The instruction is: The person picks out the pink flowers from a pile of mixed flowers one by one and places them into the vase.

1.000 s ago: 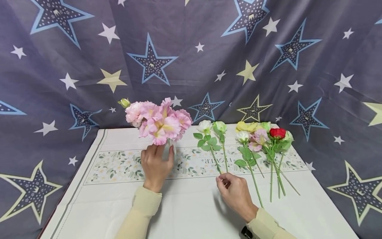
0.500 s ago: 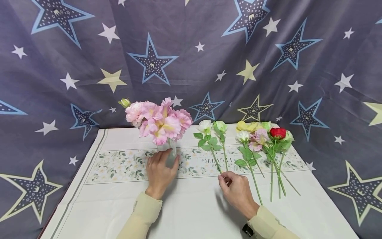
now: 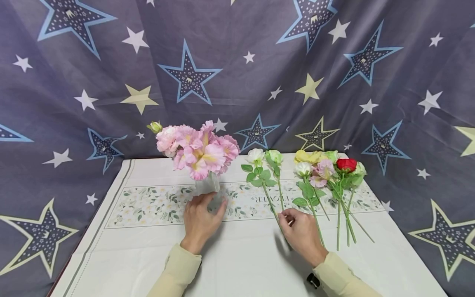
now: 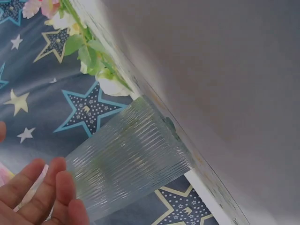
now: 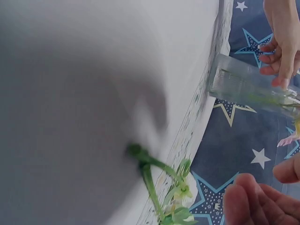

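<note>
A clear ribbed glass vase (image 3: 208, 185) stands upright, holding large pink flowers (image 3: 204, 154) and a small green bud (image 3: 154, 127). Beside its lower part is my left hand (image 3: 202, 220), thumb spread from loosely bent fingers; the left wrist view shows fingertips (image 4: 65, 187) close by the ribbed glass (image 4: 126, 154), contact unclear. My right hand (image 3: 302, 231) hovers by the lower stems of a white rose (image 3: 255, 156) and a pale green rose (image 3: 273, 157). In the right wrist view a gap separates its thumb and fingers, and the stem ends (image 5: 136, 150) lie apart from them.
At the right lie several loose flowers: yellow blooms (image 3: 308, 156), a white rose (image 3: 303, 169), a pink one (image 3: 322, 172) and a red one (image 3: 346, 165). A white cloth (image 3: 237, 264) with a floral band covers the table. Star-printed fabric (image 3: 230, 82) hangs behind.
My left hand has moved down the vase and slightly right, uncovering more glass. The right hand has shifted a little right, showing more of the white rose's stem. The flowers look unmoved.
</note>
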`<state>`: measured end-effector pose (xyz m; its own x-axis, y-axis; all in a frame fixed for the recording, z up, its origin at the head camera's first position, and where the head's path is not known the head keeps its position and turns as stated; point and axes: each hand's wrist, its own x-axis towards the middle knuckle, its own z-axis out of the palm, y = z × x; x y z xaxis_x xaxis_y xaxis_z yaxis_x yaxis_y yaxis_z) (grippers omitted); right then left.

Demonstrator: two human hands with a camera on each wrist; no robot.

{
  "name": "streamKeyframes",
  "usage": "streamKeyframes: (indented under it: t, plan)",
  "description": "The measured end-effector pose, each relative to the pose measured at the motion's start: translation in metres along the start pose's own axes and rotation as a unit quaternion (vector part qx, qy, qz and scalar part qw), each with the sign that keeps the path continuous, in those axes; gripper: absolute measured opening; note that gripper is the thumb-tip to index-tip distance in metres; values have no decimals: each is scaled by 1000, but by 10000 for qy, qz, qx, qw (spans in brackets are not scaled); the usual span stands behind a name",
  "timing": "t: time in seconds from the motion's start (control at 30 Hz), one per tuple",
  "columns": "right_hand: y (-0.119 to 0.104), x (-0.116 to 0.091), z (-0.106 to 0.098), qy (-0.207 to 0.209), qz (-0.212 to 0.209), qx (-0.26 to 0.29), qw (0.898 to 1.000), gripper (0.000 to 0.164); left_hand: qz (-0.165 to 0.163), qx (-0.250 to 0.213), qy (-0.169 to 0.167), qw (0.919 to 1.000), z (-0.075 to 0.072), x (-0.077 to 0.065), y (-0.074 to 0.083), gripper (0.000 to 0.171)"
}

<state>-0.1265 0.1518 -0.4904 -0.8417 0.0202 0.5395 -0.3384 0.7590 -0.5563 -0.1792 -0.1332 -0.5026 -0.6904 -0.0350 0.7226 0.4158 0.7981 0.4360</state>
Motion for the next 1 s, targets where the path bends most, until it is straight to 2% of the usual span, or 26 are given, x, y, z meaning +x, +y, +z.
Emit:
streamKeyframes:
  t: [0.13, 0.4, 0.73, 1.0]
  plan:
    - [5, 2, -4, -72, 22, -126, 9999, 6, -187, 57, -276, 9994, -3, -3, 1, 38]
    - [16, 4, -13, -175, 267, -317, 9990, 5, -198, 152, -585, 9980, -9, -6, 6, 43]
    - [35, 9, -27, -209, 432, -683, 9965, 7, -432, 218, -1095, 9928, -17, -9, 11, 46]
    - [46, 15, -40, -299, 597, -925, 9935, 7, -240, 141, -990, 9947, -19, -10, 10, 46]
